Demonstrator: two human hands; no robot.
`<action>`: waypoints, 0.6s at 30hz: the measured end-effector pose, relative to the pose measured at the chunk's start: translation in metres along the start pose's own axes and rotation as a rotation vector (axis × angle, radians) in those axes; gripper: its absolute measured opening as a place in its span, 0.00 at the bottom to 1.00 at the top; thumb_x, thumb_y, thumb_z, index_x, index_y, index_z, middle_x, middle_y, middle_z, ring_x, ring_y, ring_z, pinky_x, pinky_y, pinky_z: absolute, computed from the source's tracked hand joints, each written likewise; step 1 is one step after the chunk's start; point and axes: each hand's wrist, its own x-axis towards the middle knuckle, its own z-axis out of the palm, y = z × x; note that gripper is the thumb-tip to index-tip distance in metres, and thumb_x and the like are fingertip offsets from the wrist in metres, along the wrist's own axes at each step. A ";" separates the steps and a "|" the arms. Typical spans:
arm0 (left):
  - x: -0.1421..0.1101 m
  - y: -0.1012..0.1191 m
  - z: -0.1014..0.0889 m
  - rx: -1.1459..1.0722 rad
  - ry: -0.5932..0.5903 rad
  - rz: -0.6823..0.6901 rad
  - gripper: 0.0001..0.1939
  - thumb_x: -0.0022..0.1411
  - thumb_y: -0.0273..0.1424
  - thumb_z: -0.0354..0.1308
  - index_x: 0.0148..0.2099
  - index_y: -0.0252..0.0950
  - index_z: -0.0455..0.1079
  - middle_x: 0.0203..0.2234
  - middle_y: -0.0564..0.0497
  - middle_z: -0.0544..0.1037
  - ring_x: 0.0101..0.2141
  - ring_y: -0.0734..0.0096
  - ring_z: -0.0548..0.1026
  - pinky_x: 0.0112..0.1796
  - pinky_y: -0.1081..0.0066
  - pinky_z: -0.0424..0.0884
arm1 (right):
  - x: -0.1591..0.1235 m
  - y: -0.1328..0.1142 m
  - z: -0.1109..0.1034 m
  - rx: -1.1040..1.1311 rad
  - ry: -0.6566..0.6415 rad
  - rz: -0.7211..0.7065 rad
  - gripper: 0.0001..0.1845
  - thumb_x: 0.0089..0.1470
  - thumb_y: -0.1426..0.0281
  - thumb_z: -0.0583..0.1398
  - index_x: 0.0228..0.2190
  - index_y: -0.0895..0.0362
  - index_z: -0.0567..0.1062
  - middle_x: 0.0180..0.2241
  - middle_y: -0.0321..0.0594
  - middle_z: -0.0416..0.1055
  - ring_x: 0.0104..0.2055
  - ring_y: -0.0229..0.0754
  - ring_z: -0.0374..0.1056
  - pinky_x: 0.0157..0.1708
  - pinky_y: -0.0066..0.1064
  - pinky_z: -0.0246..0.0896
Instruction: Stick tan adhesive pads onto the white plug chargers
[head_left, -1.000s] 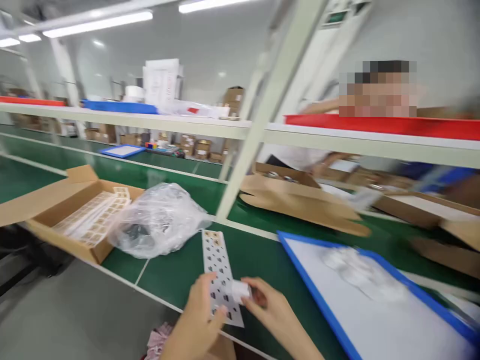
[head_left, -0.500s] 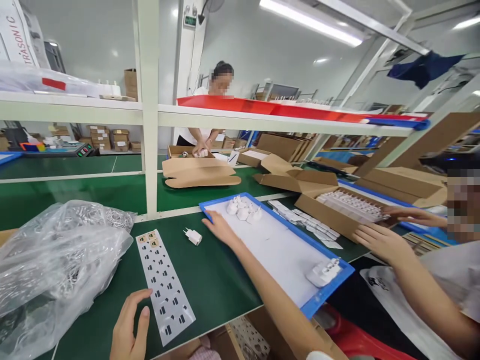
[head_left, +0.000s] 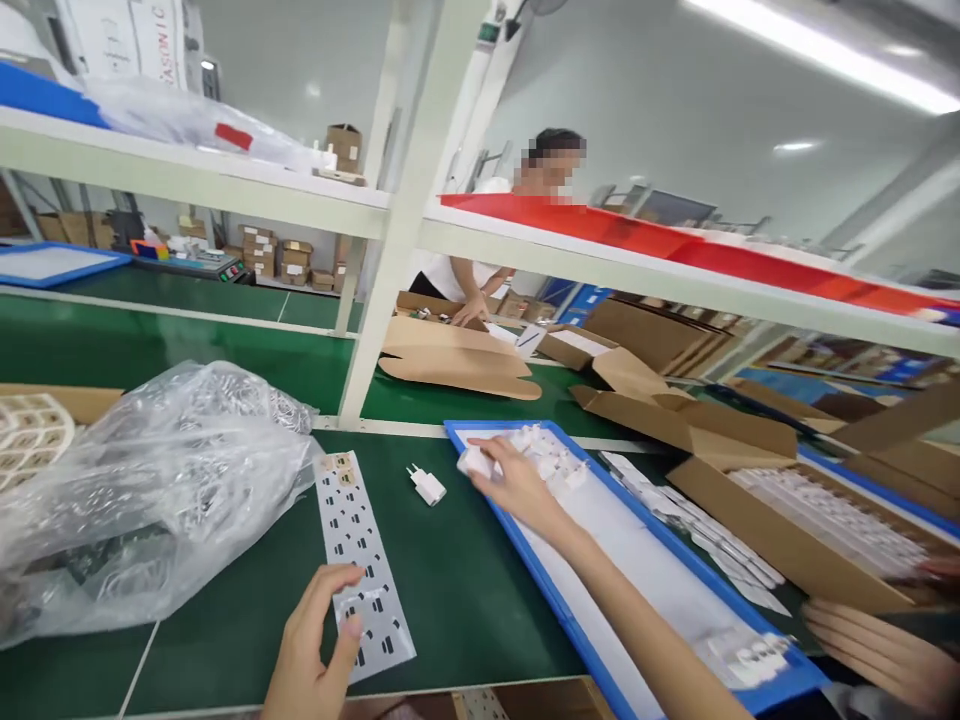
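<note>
My left hand (head_left: 315, 645) rests on the near end of a white sticker sheet (head_left: 360, 555) lying on the green table (head_left: 465, 590), fingertips pressed on its edge. My right hand (head_left: 514, 480) reaches over the far corner of the blue-rimmed white tray (head_left: 660, 580) and closes on a white charger plug (head_left: 476, 461). A pile of white plugs (head_left: 551, 455) lies just beyond that hand. One white plug (head_left: 427, 485) sits alone on the table between the sheet and the tray.
A crumpled clear plastic bag (head_left: 150, 480) fills the left. Open cardboard boxes (head_left: 780, 510) stand right of the tray, flat cardboard (head_left: 457, 360) behind a white frame post (head_left: 390, 240). A person (head_left: 487, 260) works across the table. More plugs (head_left: 750, 655) lie at the tray's near end.
My right hand moved from the tray's edge onto the plug pile and took hold of a plug. My left hand slid onto the sticker sheet. The camera swung left.
</note>
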 end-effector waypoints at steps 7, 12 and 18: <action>-0.030 0.011 0.001 -0.339 0.108 0.081 0.36 0.63 0.52 0.66 0.65 0.38 0.65 0.54 0.38 0.80 0.49 0.53 0.82 0.50 0.60 0.80 | -0.089 -0.177 -0.034 0.777 -0.064 -0.618 0.17 0.57 0.79 0.63 0.46 0.52 0.73 0.41 0.40 0.77 0.42 0.45 0.74 0.41 0.33 0.74; -0.045 0.014 -0.055 -0.289 0.541 0.126 0.23 0.62 0.46 0.70 0.49 0.38 0.68 0.34 0.52 0.78 0.31 0.70 0.76 0.34 0.72 0.75 | -0.023 -0.259 -0.029 0.659 -0.159 -0.873 0.07 0.64 0.75 0.67 0.44 0.55 0.80 0.43 0.41 0.80 0.48 0.42 0.75 0.48 0.32 0.74; -0.060 0.015 -0.096 -0.214 0.704 0.233 0.16 0.63 0.42 0.70 0.44 0.40 0.69 0.36 0.52 0.75 0.34 0.70 0.75 0.36 0.73 0.73 | 0.069 -0.341 0.018 0.241 -0.193 -0.723 0.14 0.74 0.69 0.58 0.38 0.63 0.80 0.40 0.39 0.80 0.43 0.40 0.80 0.47 0.34 0.75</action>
